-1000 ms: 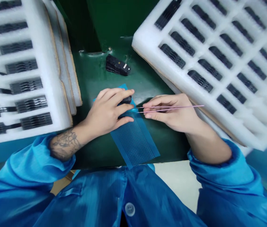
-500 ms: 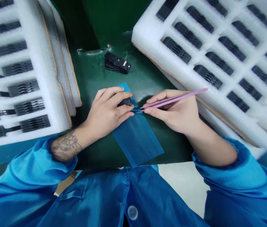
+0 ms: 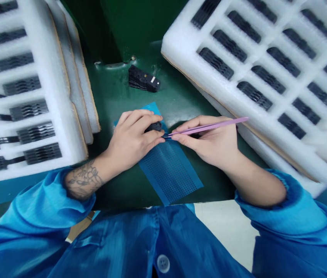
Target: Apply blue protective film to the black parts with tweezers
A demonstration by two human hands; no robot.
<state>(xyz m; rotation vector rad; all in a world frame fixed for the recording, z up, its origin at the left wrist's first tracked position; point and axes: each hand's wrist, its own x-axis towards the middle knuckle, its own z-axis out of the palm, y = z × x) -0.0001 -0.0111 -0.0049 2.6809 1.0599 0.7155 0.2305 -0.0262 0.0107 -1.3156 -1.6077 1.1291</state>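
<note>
And the pink tweezers [image 3: 208, 127] have just dropped flatter, tips right at the left hand's [image 3: 130, 141] fingers! Those curl firmly over a dark stack of parts [image 3: 154, 126] on the blue perforated strip [image 3: 171, 175]; the right hand [image 3: 206, 143] pinches the tweezers (white foam tray [image 3: 177, 46] just beyond it).

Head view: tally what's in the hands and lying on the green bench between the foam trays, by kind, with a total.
Hands: 2 (left hand, right hand)
Pink tweezers: 1
Black piece: 1
Blue mesh sheet: 1
Black stack: 1
Total: 6
</note>
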